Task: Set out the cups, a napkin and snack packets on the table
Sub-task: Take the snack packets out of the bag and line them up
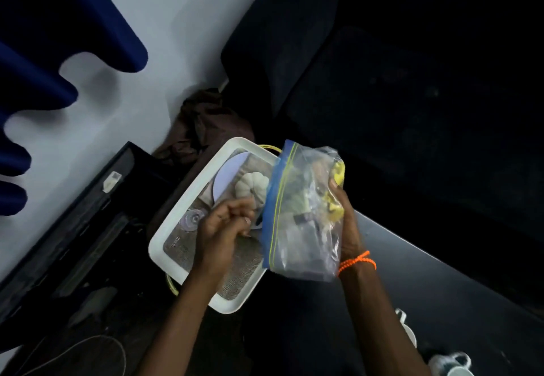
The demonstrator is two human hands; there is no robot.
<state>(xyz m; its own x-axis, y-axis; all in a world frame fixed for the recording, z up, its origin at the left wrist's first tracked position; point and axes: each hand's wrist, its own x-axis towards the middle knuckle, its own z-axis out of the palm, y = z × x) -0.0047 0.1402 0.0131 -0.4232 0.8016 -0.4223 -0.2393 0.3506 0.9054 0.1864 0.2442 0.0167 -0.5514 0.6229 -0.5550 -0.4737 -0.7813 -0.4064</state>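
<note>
A clear zip bag (300, 210) with a blue top band holds several small packets, some yellow. My right hand (346, 219), with an orange bead band at the wrist, grips the bag's far side and holds it up over the white bin (164, 234). Beside the bag's zip edge, my left hand (226, 222) has its fingers curled; whether it pinches the bag I cannot tell. Inside the bin lie a white pumpkin-shaped object (250, 185), a pale round plate (226, 175) and a clear disc (192, 219). White cups (454, 365) stand on the table at the lower right.
A dark grey table (426, 275) runs along the lower right. A dark sofa (382, 81) fills the upper right. Brown cloth (203, 122) is bunched behind the bin. A black frame (88, 216) leans by the white wall, and a white cable (88, 346) lies on the floor.
</note>
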